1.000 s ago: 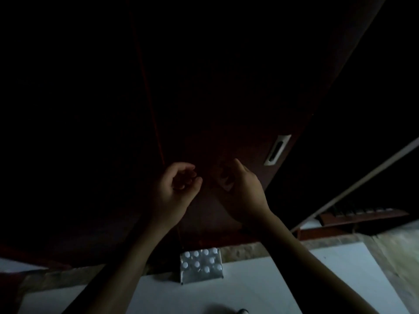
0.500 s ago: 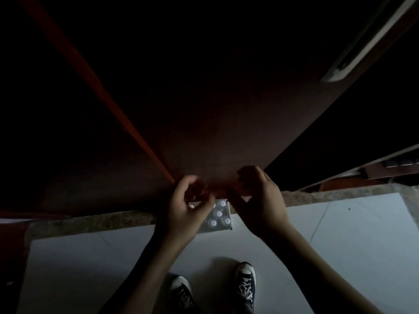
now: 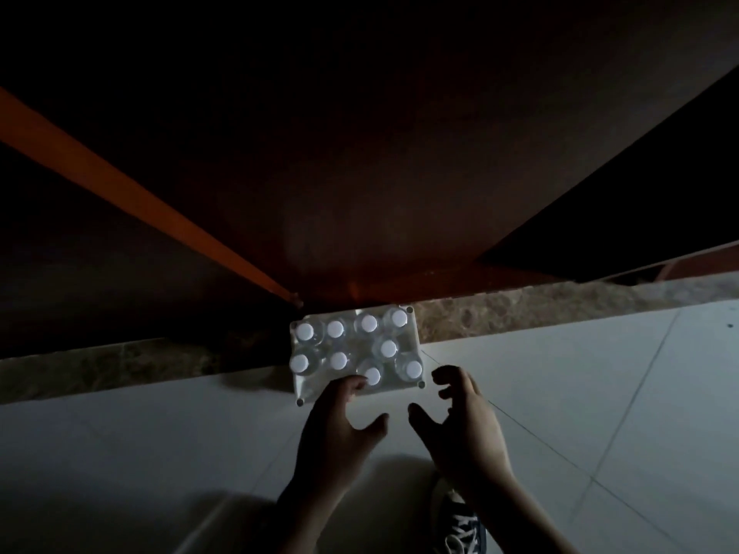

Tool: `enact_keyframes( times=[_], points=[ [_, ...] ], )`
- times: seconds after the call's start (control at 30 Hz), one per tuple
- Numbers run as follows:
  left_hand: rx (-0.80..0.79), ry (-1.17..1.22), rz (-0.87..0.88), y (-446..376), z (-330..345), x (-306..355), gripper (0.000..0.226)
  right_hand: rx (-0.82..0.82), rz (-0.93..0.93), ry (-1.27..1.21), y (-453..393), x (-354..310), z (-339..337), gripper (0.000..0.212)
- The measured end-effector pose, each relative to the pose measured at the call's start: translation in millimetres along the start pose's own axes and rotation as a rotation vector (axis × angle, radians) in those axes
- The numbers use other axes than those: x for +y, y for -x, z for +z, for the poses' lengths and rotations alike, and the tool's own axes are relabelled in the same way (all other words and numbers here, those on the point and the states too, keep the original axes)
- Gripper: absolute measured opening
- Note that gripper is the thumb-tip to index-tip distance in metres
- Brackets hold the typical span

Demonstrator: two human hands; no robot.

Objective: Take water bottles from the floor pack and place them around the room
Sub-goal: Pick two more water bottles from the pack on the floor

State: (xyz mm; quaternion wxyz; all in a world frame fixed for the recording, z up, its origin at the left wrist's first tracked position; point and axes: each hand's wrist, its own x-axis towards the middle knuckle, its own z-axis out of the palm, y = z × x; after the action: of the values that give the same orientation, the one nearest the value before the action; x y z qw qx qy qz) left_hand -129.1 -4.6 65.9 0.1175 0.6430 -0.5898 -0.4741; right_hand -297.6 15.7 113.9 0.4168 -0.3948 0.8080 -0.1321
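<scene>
I see both hands, left hand point(image 3: 336, 429) and right hand point(image 3: 464, 425), hovering with empty, loosely spread grip over the near edge of the bottle pack point(image 3: 356, 349) on the floor point(image 3: 560, 393).

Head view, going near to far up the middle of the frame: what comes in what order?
Sneaker → left hand and right hand, side by side over the white tile floor → water bottle pack → marbled threshold strip → dark wooden door.
</scene>
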Motion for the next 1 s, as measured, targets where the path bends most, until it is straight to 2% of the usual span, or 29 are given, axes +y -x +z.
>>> enact_keyframes(
  times=[0.2,0.37,0.53,0.77,1.0],
  points=[
    [0.005,-0.1,-0.058,-60.1,83.5,-100.6,0.075,-0.024,-0.014,-0.048,-87.4,77.8,97.2,0.074],
    [0.136,-0.074,0.006,-86.4,124.9,-141.1,0.076,0.055,-0.038,-0.085,-126.7,123.5,139.1,0.064],
    [0.25,-0.004,-0.012,-101.7,148.5,-155.9,0.069,0.064,-0.046,-0.092,-155.5,143.9,156.8,0.054],
    [0.231,-0.076,0.042,-85.5,139.4,-143.4,0.068,0.111,-0.137,-0.08,-138.6,141.4,145.1,0.057],
    [0.259,-0.003,0.204,-39.3,50.4,-45.9,0.059,0.093,-0.268,-0.116,-72.8,65.6,60.4,0.052]
  ],
)
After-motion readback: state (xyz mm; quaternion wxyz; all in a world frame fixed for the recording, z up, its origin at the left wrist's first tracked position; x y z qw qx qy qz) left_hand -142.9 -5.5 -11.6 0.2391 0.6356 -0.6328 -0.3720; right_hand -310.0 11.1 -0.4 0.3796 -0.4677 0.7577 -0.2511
